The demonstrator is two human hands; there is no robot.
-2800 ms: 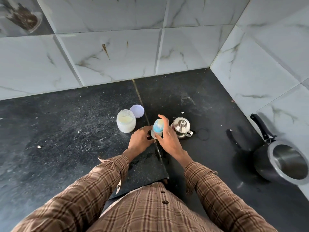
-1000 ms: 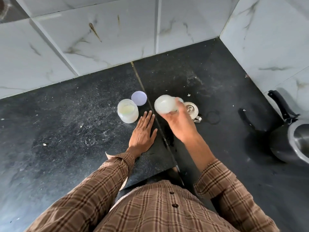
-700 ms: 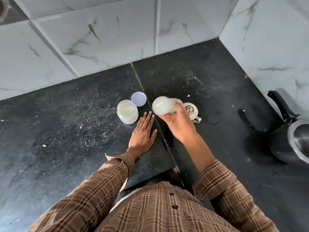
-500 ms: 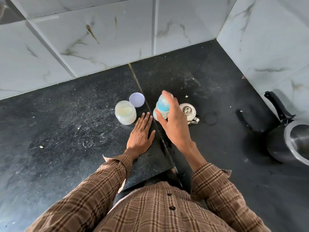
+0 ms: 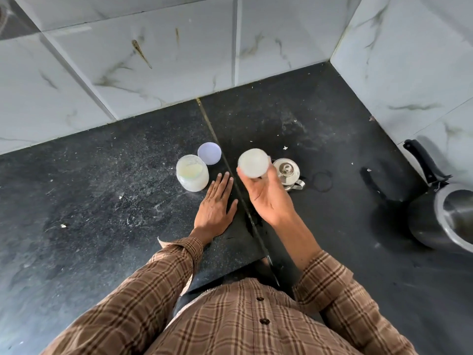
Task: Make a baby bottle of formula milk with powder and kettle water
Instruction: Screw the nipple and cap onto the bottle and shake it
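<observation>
Fingers (image 5: 271, 179) of right hand (image 5: 268, 198) grip upturned baby bottle (image 5: 254, 163).

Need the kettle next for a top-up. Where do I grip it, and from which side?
Judging by its pose, take the kettle by the loop handle sticking out on its near-right side. Come from the right: the right hand, holding the bottle, crowds its left, and the lid knob gives poorer control.
</observation>
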